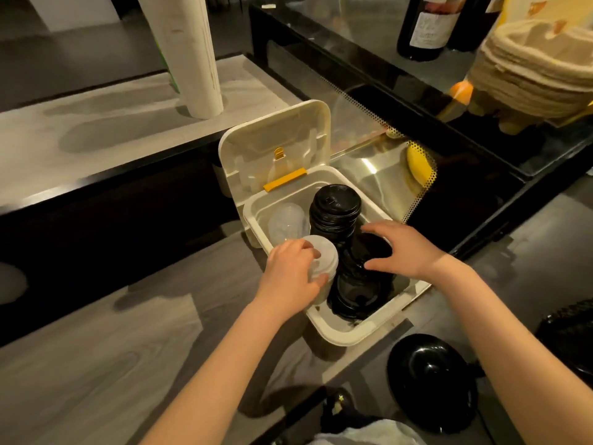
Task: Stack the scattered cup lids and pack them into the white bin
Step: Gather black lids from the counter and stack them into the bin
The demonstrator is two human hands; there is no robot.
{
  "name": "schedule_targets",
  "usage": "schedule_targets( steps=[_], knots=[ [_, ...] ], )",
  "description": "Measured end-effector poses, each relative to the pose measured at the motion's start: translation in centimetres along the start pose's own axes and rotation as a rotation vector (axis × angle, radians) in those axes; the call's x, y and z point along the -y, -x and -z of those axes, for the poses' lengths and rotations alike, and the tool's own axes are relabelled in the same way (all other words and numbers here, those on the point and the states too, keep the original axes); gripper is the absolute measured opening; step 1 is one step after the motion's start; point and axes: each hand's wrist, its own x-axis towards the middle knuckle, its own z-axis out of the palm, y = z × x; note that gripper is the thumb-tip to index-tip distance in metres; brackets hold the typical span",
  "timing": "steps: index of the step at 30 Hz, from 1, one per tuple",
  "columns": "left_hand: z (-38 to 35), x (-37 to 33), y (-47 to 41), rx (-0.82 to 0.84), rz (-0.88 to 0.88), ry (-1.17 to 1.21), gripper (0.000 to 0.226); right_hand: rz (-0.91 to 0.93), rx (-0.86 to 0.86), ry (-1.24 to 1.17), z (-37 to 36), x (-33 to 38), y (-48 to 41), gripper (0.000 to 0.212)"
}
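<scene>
Left hand [288, 274] grips translucent lids [327, 255], right hand [409, 248] black lids [372, 248] (inside white bin [337, 336]).

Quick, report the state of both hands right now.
Left hand: grips the clear lid stack at the white bin.
Right hand: fingers curled round the black lid stack inside the bin.

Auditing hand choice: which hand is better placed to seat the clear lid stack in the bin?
Left. The left hand grips the clear lid stack at the white bin's near-left corner; the right hand curls over the black lids beside it.
</scene>
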Motion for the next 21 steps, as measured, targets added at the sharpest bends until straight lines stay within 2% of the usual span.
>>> schedule_targets(
  steps=[4, 8, 11, 16, 21],
  knots=[
    [-0.5, -1.3, -0.2, 0.084, 0.064, -0.124, 0.067, 0.055, 0.203, 0.028, -0.2, -1.0, -1.3, 0.098],
    [-0.9, -1.8, -0.6, 0.073, 0.103, -0.142, 0.065, 0.09, 0.263, 0.145, -1.1, -1.2, -2.7, 0.112],
    [-1.0, -2.0, -0.7, 0.049, 0.146, -0.136, 0.061, 0.126, 0.237, 0.227, -1.5, -1.4, -3.1, 0.107],
    [-1.2, -2.3, -1.1, 0.079, 0.19, -0.198, 0.066, 0.168, 0.287, 0.223, -1.3, -1.6, -3.2, 0.101],
    [-1.3, -2.1, -0.9, 0.075, 0.182, -0.2, 0.062, 0.246, 0.227, 0.371, -2.1, -1.7, -3.1, 0.096]
  ],
)
